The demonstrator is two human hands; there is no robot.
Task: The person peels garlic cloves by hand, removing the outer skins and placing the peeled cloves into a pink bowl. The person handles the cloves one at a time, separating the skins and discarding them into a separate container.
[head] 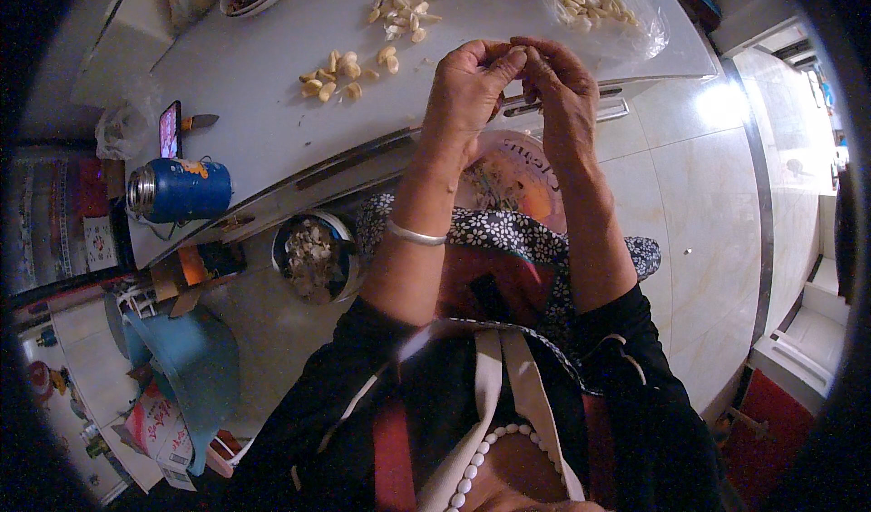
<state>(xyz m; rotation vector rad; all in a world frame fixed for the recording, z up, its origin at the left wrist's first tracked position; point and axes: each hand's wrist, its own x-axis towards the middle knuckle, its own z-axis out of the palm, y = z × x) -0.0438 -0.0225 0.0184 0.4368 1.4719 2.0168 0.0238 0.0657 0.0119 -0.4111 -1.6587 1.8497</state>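
Observation:
My left hand (469,80) and my right hand (566,93) meet over the near edge of the white table (245,110), thumbs and fingertips pinched together. Anything between the fingertips is too small or hidden to tell. Left of my hands lie several loose pale cloves (326,90) that look like garlic. Farther back is a pile of similar cloves (408,11). Beyond my right hand, a clear plastic bag (643,35) holds more pale cloves (592,1). Below my wrists, a pinkish container (510,178) with printing on it is partly covered by a flowered black-and-white cloth (500,233).
A blue insulated bottle (187,188), a phone (170,129) and a small knife (201,122) occupy the table's left end. At the back is a white bowl (258,8) of dark bits. A bucket with papery scraps (311,257) stands on the floor, near a teal plastic item (194,355).

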